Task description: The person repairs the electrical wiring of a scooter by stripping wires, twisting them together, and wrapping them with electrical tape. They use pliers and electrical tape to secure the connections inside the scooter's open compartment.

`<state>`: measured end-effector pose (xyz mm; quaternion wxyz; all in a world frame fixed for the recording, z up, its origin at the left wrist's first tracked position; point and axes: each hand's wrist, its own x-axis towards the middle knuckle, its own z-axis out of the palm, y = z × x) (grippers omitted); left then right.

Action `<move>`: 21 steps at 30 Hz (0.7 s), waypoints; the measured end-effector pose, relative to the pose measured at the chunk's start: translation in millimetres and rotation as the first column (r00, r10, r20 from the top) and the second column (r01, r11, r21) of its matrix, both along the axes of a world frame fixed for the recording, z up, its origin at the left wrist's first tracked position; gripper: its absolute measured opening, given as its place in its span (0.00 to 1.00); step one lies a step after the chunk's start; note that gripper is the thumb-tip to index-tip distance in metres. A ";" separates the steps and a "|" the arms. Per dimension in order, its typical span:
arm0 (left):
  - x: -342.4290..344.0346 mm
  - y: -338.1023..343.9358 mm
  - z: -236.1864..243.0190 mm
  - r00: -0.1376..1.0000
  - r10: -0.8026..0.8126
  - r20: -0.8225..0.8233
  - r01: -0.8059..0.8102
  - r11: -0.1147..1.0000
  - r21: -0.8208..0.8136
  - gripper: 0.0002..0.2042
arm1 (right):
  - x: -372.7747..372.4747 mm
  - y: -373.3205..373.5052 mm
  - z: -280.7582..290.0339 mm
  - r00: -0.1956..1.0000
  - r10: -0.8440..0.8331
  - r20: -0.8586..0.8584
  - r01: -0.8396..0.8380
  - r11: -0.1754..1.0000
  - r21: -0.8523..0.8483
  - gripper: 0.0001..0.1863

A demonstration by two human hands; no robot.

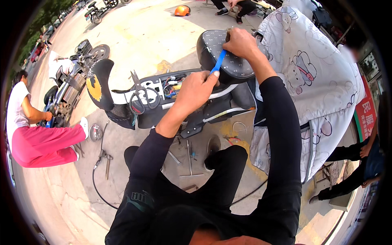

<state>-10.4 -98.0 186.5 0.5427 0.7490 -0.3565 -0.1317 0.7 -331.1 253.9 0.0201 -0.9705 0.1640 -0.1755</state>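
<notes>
My left hand [196, 92] is closed on the lower end of a blue strip [221, 59] lying diagonally at a dark dotted scooter seat [220, 43]. Beyond it, my right hand [241, 43] has its fingers bent together at the strip's upper end, over the seat. Below the seat, the scooter's open compartment [173, 85] shows coloured wires and parts. Large black scissors [141, 96] rest on the white frame beside it. A worn black saddle [99, 81] with torn yellow foam is at the scooter's left end.
A padded cartoon-print cover [306, 73] hangs on the right. A person in pink trousers [45, 145] handles a lying scooter [69, 85] at left; other people [347, 175] are at right and top. Tools [188, 159] and a black hose [98, 188] lie on the ground. An orange helmet [182, 11] sits behind.
</notes>
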 end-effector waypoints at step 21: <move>-22.7 47.6 -51.4 0.945 -0.170 -0.278 0.155 0.985 -0.076 0.22 | -57.0 15.2 -35.1 0.919 0.361 0.160 -0.330 0.925 -0.190 0.19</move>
